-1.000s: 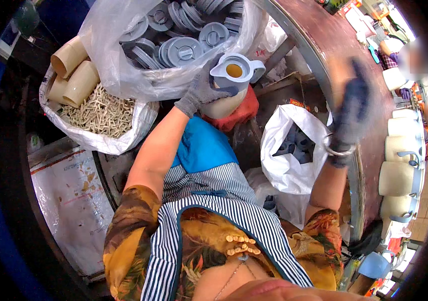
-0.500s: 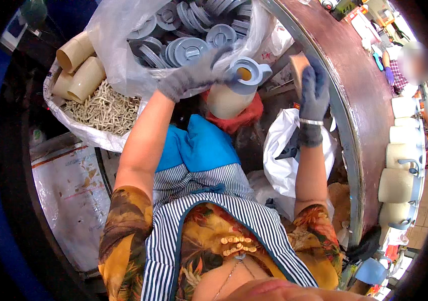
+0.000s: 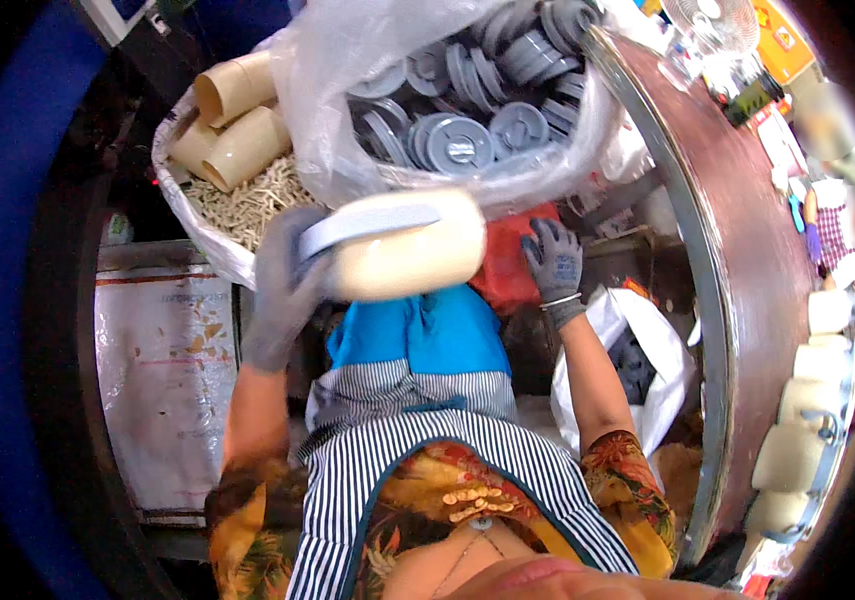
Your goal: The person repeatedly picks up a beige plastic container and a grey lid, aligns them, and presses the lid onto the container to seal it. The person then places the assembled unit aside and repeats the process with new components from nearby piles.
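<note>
My left fingers (image 3: 285,238) grip the cream jug (image 3: 412,255) at its left end, tipped sideways just right of them; best held firmly. My right fingers (image 3: 554,243), loosely spread, seemingly empty, are at the red bundle (image 3: 507,272).

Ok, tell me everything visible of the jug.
The jug is motion-blurred: rounded cream body, pale grey handle along its upper side, apparently plastic. It's held on its side, blunt end rightward, the left hand gripping its left end. In view it partly covers the red object. Its mouth isn't visible.
</note>
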Demonstrator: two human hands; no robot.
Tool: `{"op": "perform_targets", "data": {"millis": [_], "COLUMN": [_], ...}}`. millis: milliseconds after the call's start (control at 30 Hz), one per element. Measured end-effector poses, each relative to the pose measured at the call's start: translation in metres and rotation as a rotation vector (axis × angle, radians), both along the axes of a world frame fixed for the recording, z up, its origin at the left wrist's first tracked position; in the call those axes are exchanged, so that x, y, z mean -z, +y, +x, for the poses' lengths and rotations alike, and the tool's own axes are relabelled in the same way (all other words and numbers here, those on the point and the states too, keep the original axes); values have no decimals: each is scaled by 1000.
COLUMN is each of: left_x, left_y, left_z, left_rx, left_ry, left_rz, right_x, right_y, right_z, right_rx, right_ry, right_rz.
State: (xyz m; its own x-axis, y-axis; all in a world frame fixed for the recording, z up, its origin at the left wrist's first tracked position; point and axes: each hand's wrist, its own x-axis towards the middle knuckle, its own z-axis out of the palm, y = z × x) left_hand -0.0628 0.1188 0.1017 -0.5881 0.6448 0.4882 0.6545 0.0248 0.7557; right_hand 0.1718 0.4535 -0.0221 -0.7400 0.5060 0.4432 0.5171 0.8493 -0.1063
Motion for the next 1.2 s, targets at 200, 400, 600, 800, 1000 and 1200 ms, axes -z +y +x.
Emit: {"op": "perform_targets", "data": {"millis": [200,400,600,800,1000,1200], "left_x": [42,64,91,67,70,59], "left_y": [-126,-115,-129,-100,-117,-121], "left_z": [14,11,5,34,49,70], "left_rx": [-414,-386,-397,-332,-237,-243], "left_ry": [-703,-727,-771,-561,443,204], "left_rz": [211,201,344,143,-316,-323], "right_x": [-64,0,-128,-12,21,8], "right_y": [-28,-22,-117,-183,-153,-132], "right_z": [-198,-266,-38,93,103,77], "right_rx": [-319,-158,-498,-326,-339,-150], "right_ry": [137,104,-114,26,188,-26], "right_rz": [-554,-589,167,-536,-564,-747]}}
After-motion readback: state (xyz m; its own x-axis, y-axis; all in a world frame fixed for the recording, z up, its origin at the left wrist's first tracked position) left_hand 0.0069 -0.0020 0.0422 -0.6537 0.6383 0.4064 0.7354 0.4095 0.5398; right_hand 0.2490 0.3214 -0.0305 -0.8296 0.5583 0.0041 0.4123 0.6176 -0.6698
